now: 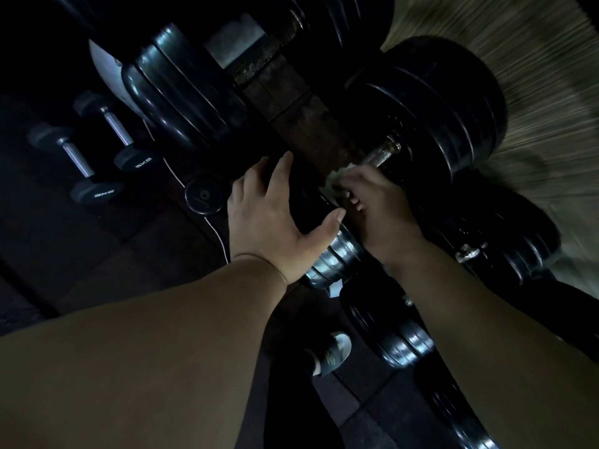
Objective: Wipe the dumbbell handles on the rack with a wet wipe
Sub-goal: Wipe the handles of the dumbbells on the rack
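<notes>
A large black dumbbell lies on the rack, its far plate stack (431,105) at upper right and its near plate stack (337,254) under my hands. Its metal handle (384,153) shows between them. My right hand (379,205) curls round the handle and holds a pale wet wipe (335,178) against it. My left hand (269,215) rests flat on the near plate stack, fingers spread and thumb out. Most of the handle is hidden under my right hand.
More black dumbbells sit on the rack at right (505,241) and lower right (402,338), another at upper left (175,89). Two small dumbbells (94,163) and a loose plate (205,196) lie on the dark floor at left. My shoe (334,353) shows below.
</notes>
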The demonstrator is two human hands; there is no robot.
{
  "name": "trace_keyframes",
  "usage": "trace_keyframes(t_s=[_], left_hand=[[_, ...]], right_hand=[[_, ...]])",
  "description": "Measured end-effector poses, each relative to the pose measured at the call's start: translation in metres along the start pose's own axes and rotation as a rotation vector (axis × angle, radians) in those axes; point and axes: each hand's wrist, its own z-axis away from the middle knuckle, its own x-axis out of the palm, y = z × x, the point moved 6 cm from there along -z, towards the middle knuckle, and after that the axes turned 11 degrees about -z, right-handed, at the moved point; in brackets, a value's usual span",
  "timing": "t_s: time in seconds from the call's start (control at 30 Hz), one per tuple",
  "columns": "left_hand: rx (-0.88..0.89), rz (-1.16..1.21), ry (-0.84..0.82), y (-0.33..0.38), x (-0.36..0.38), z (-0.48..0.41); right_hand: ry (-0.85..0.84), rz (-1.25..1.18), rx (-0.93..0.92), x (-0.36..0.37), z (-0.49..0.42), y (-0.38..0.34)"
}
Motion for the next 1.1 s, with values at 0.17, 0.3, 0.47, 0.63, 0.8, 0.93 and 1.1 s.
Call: trace_keyframes(t_s=[0.17, 0.3, 0.47, 0.63, 0.8, 0.93, 1.1], left_hand=[[0.004, 0.000, -0.002, -0.001, 0.002, -0.001], [0.010, 0.012, 0.013, 0.000, 0.001, 0.000], [0.015, 0.013, 0.027, 0.000, 0.001, -0.001], [0.023, 0.028, 0.034, 0.001, 0.001, 0.000], [0.028, 0.008, 0.024, 0.003, 0.001, -0.001], [0.031, 0.009, 0.016, 0.004, 0.001, -0.001], [0.044, 0.011, 0.041, 0.003, 0.001, -0.001]], right_hand=[[0.157, -0.093, 0.111, -0.014, 0.006, 0.001], [0.301, -0.157, 0.355, -0.030, 0.021, 0.020], [0.517, -0.222, 0.378, -0.022, 0.022, 0.015], [0.895, -0.449, 0.563, -0.023, 0.020, 0.018], [0.918, -0.696, 0.732, -0.014, 0.024, 0.028], [0.767, -0.706, 0.695, -0.010, 0.029, 0.021], [0.820, -0.632, 0.643, -0.016, 0.021, 0.023]])
